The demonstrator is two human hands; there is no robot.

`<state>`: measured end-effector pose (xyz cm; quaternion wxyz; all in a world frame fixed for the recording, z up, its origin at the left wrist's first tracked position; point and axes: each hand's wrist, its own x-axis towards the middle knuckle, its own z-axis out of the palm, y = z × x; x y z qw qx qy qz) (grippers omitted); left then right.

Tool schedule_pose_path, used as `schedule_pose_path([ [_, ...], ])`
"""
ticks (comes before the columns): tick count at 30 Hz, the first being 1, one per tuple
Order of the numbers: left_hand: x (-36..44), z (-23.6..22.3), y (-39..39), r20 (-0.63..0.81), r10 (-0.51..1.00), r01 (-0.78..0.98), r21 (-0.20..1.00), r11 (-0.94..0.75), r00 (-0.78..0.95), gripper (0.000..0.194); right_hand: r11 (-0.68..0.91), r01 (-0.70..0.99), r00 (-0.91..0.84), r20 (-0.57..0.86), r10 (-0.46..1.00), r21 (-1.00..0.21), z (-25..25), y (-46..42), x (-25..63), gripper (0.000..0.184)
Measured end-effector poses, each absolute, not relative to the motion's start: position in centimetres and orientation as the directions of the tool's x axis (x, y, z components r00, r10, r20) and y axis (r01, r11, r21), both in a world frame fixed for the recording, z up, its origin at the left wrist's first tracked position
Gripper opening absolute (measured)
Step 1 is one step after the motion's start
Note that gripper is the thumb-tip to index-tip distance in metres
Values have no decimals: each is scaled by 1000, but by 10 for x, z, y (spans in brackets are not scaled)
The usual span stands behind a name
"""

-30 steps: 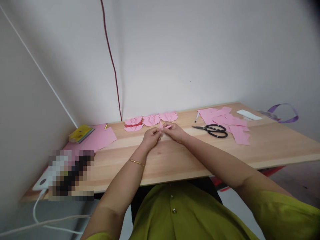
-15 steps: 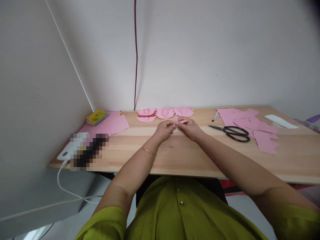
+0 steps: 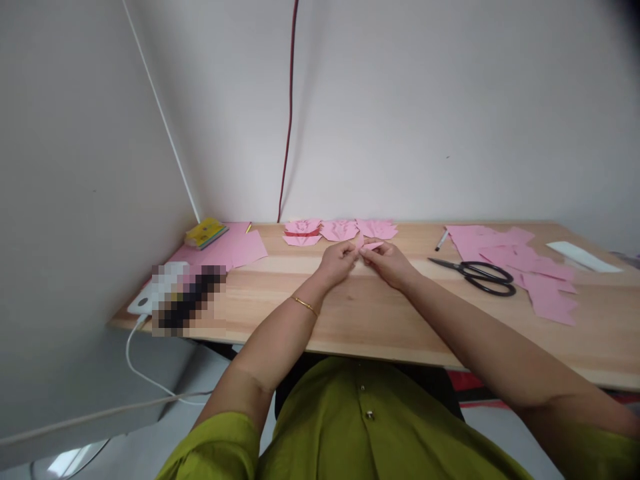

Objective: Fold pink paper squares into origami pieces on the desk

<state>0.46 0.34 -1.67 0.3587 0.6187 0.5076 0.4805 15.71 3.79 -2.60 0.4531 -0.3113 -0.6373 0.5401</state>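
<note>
Between my two hands is a small folded piece of pink paper (image 3: 373,246), held just above the wooden table. My left hand (image 3: 339,261) pinches its left side, fingers curled. On the other side my right hand (image 3: 390,261) grips it between thumb and fingers, with a pointed flap showing above the thumb. Part of the paper is hidden by my fingers. Just beyond my hands lie three pink paper cut-outs in a row: one with a red band (image 3: 303,233), a middle one (image 3: 339,231) and a right one (image 3: 377,229).
Black-handled scissors (image 3: 487,277), a pen (image 3: 441,239), pink paper scraps (image 3: 550,297) and a white strip (image 3: 583,257) lie on the right of the table (image 3: 380,327). At the left are pink sheets (image 3: 245,252), a yellow pad (image 3: 206,233) and a white device (image 3: 145,299) with a cable.
The view has shifted slightly, so the table's contents appear further right. Both hands keep their hold on the folded paper, and its flap now lies a little differently over my right thumb.
</note>
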Motion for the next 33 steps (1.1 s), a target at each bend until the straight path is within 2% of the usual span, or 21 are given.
schedule_pose_path([
  [7,3,-17,5,187,982,207,959,-191,41,17,295,-72,-371,300,879,-953,-21,36,157,21],
  [17,1,-20,8,157,987,110,982,-154,-23,22,259,-121,-378,286,881,-958,-19,35,155,21],
  [26,0,-22,10,99,994,-115,989,-94,39,27,277,-169,-389,323,863,-946,-19,38,154,20],
  [33,-2,-22,10,57,998,-206,977,-60,-20,30,298,-187,-392,349,851,-936,-23,41,156,17],
])
